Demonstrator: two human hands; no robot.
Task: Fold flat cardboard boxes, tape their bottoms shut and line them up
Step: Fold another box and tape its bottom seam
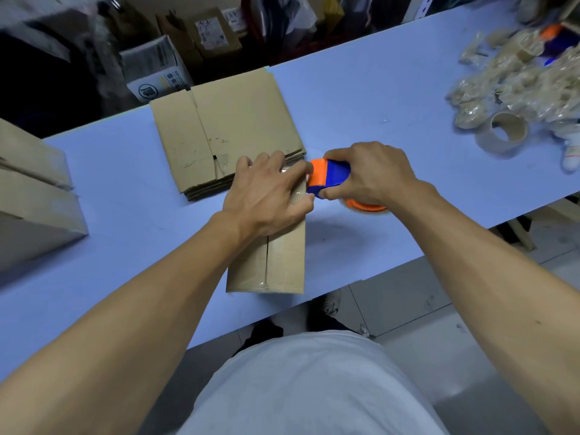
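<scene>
A folded box point(276, 259) stands near the front edge of the bench point(361, 98), its taped flaps facing up, with clear tape running along the centre seam. The left hand point(266, 193) lies flat on the far end of the box top, fingers spread and pressing down on the tape, not gripping anything. The right hand point(370, 174) is clenched around an orange and blue tape dispenser point(329, 177), which sits at the far right corner of the box, touching the left fingertips. The orange roll holder of the dispenser shows below the right palm, just off the box edge.

Just beyond the box, toward the back edge of the bench, lies a stack of flat boxes point(226, 130), its near edge partly behind the left hand. At the left end of the bench stand finished boxes point(34, 199), side by side. Toward the right end sits a roll of tape point(502, 133) on its side, next to a heap of clear crumpled bags point(508, 76). A second orange and blue dispenser point(555, 39) rests near the far right corner, blurred.
</scene>
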